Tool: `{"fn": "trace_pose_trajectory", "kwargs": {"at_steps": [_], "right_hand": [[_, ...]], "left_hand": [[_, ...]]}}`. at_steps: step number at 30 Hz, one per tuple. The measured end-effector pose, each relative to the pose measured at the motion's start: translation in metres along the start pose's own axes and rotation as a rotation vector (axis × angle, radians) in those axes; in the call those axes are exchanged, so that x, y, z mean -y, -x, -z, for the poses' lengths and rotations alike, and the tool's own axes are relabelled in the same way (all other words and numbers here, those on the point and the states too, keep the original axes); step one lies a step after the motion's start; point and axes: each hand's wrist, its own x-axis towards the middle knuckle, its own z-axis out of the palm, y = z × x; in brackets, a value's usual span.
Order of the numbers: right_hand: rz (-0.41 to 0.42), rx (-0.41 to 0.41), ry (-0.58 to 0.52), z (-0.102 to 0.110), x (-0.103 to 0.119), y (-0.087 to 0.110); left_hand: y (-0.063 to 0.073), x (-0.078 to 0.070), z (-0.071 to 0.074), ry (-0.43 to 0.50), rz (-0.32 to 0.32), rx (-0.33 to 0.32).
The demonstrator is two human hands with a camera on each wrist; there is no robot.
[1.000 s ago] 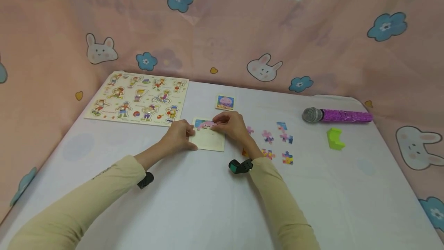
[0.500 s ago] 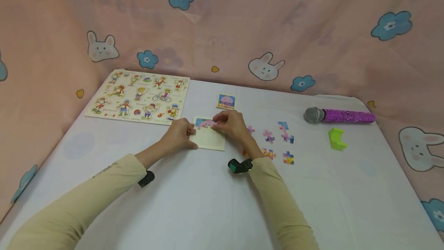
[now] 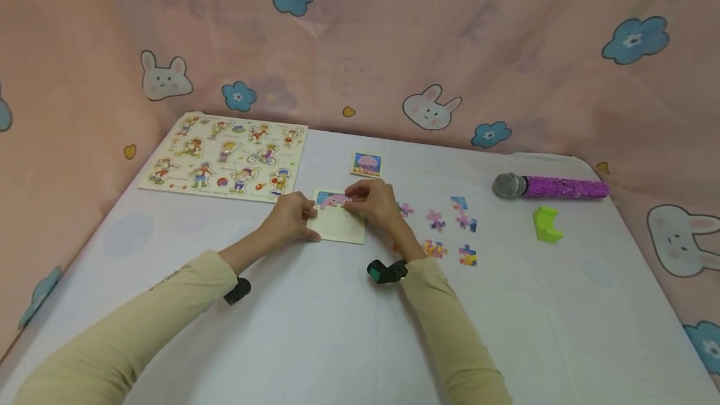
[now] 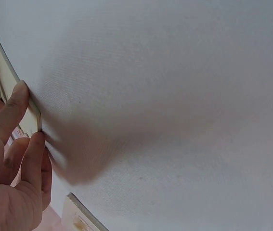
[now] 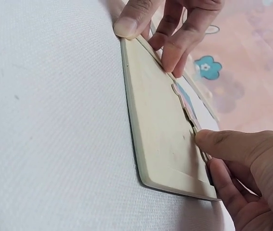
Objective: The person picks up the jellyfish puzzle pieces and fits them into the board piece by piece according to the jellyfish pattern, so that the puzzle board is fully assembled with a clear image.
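Note:
A small pale wooden puzzle tray point(image 3: 337, 227) lies at the middle of the white table. Joined jigsaw pieces with a pink and blue picture point(image 3: 329, 200) fill the left part of its far row. My left hand point(image 3: 290, 220) grips the tray's left edge, thumb near its front corner and fingers farther back. With thumb and fingers, my right hand point(image 3: 375, 204) pinches a jigsaw piece point(image 5: 204, 156) at the far row's right end, beside the joined pieces. Fingers mostly hide that piece in the head view. The tray's bare floor point(image 5: 162, 125) shows in the right wrist view.
Several loose jigsaw pieces point(image 3: 435, 221) lie right of the tray, some partly behind my right wrist. Behind it is a small jellyfish picture square point(image 3: 367, 165). A sports-figure peg board point(image 3: 225, 158) stands back left. A purple microphone point(image 3: 565, 187) and a green block point(image 3: 545, 225) lie right.
Both hands stay at the tray in nearly the same pose. My right wrist shifts very slightly left; the head view shifts a little.

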Motion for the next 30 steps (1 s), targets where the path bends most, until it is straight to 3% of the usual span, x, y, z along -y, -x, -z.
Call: {"fn": "trace_pose_trajectory", "kwargs": {"at_steps": [5, 21, 30], "right_hand": [[-0.041, 0.004, -0.008, 0.0, -0.001, 0.003], [-0.022, -0.049, -0.142, 0.001, -0.004, 0.004], [-0.027, 0.136, -0.432, 0.03, -0.027, 0.009]], "left_hand": [[0.001, -0.001, -0.001, -0.006, -0.011, -0.003], [-0.003, -0.003, 0.0, -0.01, 0.018, 0.015], [-0.002, -0.001, 0.0, -0.006, 0.032, 0.016]]}}
